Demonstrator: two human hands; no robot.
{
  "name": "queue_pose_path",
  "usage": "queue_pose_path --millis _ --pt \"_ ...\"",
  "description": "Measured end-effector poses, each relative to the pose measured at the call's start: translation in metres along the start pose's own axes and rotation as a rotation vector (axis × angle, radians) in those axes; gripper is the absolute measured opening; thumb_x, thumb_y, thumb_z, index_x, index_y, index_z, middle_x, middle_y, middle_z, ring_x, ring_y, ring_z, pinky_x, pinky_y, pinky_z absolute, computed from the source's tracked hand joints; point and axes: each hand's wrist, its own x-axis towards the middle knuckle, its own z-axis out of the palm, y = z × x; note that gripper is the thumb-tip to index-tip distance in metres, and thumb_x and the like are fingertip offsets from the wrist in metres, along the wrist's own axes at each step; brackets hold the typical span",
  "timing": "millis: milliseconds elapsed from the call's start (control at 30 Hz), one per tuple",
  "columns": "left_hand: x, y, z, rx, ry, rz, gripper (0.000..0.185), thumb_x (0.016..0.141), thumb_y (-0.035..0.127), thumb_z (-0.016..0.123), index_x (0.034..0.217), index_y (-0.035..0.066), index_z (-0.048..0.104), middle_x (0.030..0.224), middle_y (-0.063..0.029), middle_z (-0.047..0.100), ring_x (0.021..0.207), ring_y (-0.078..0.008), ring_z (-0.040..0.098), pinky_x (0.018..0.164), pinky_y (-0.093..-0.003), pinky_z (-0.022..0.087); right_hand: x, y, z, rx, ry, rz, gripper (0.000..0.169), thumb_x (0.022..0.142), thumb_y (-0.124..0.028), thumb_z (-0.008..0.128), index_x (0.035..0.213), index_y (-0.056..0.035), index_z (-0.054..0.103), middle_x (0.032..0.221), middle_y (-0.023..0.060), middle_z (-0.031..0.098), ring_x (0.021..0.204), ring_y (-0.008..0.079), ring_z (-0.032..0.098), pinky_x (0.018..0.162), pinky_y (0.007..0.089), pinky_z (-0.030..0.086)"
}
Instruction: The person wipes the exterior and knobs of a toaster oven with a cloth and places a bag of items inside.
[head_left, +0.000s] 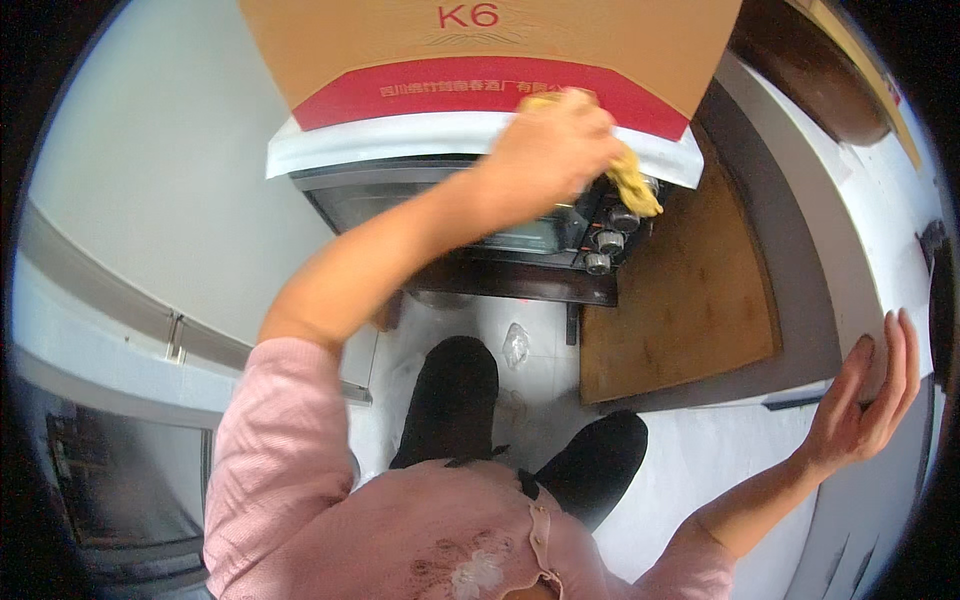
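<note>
A crumpled yellow cloth (636, 184) is gripped in my left hand (559, 146), whose arm reaches across the front of a black toaster oven (367, 191). The hand is slightly blurred. One end of the cloth hangs over the oven's upper control knobs; the lower knobs (604, 244) show below it. White sheeting (390, 139) covers the oven top, and on it stands a cardboard box (337, 45) with a red band and printing. Far to the right, my right hand (862, 412) holds nothing, its fingers spread beside a pale ledge; whether it touches the ledge, I cannot tell.
Right of the oven a brown wooden board (690, 300) lies against a grey surface. A dark brown rounded object (814, 71) is at the upper right. A piece of clear plastic (516, 345) lies on the tiled floor beyond my legs. Pale cabinet-like panels (165, 135) stand at the left.
</note>
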Motion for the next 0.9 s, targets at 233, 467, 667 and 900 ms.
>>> queue_pose_path --millis 233,467,667,900 --pt "-0.074 -0.042 -0.075 0.175 -0.03 -0.206 0.018 0.078 0.012 0.069 0.094 0.009 0.064 0.093 -0.006 0.06 0.094 -0.0258 0.057 0.079 -0.0371 0.05 -0.002 0.004 0.007 -0.011 -0.006 0.079 0.022 0.085 0.001 0.063 0.107 -0.0013 0.066 0.105 0.0119 0.066 0.098 0.0212 0.061 0.087 0.0309 0.048" --pt "-0.004 -0.015 -0.012 0.061 0.026 -0.086 0.015 0.079 0.014 0.064 0.093 0.009 0.064 0.089 -0.0064 0.059 0.085 -0.0258 0.056 0.072 -0.0374 0.05 -0.008 -0.001 0.015 0.006 0.08 0.132 0.02 0.085 0.002 0.062 0.104 0.0005 0.067 0.102 0.0128 0.067 0.095 0.0211 0.062 0.085 0.0307 0.049" --pt "0.091 0.053 0.066 0.098 -0.011 0.099 0.007 0.071 0.015 0.06 0.076 0.013 0.064 0.081 -0.0034 0.058 0.087 -0.0223 0.057 0.065 -0.0349 0.053 -0.008 0.006 0.01 0.027 0.051 0.054 0.021 0.084 0.002 0.063 0.105 0.0 0.066 0.104 0.0131 0.066 0.097 0.0223 0.062 0.086 0.0318 0.049" --pt "0.02 -0.01 0.007 0.021 -0.028 0.065 0.023 0.075 0.016 0.064 0.097 0.009 0.059 0.099 -0.0091 0.059 0.094 -0.0276 0.058 0.07 -0.0384 0.056 -0.008 0.012 0.006 -0.06 -0.032 -0.006 0.023 0.085 0.001 0.064 0.107 -0.0016 0.065 0.108 0.013 0.066 0.1 0.0235 0.061 0.088 0.0317 0.048"
